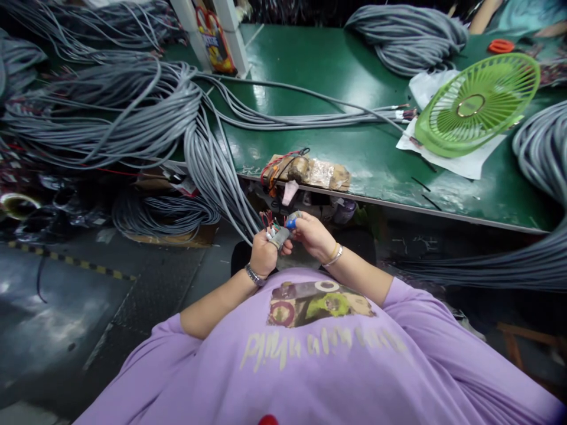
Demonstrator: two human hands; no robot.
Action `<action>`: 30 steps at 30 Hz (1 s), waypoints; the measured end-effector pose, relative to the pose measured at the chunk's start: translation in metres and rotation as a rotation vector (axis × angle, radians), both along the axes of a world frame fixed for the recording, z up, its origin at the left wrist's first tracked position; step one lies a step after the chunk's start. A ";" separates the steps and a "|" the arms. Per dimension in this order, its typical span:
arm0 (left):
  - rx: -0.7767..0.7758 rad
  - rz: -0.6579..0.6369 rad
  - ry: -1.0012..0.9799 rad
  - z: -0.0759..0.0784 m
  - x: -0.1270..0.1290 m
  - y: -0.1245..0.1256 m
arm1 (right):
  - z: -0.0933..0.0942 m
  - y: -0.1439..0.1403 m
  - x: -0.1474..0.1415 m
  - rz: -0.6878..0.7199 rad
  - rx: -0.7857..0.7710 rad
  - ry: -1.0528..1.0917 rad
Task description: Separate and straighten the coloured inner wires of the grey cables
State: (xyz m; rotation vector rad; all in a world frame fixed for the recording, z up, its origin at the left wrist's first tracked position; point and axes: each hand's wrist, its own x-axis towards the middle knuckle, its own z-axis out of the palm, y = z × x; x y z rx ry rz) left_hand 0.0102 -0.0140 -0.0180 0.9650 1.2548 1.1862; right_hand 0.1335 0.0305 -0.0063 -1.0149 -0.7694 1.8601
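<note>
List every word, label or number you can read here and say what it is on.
No text reads for certain.
Shirt: pale lettering, seen upside down, not legible.
Colourful pack against the white post: print too blurred to read.
Fan: round centre badge, too small.

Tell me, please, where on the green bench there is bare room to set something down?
The green bench is bare between the spread grey cable bundle and the far cable coil, and again between the taped fixture and the green fan. The left side is buried in cables.
</note>
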 end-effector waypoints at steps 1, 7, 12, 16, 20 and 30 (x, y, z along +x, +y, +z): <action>0.000 -0.007 -0.001 0.000 0.000 -0.001 | 0.000 0.003 0.000 -0.042 -0.042 0.031; -0.025 0.045 -0.033 0.001 -0.001 -0.006 | 0.004 0.028 0.029 -0.276 -0.222 0.116; -0.019 0.108 -0.096 0.000 -0.001 -0.002 | 0.003 0.010 0.030 0.151 -0.135 0.075; 0.002 0.087 -0.076 -0.003 -0.001 -0.002 | 0.000 -0.002 0.016 0.165 0.028 -0.026; 0.008 0.008 -0.027 -0.005 -0.006 -0.004 | 0.001 -0.002 0.013 0.138 0.144 -0.071; -0.033 -0.014 -0.068 -0.006 -0.009 -0.004 | 0.003 0.000 0.019 0.154 0.214 -0.155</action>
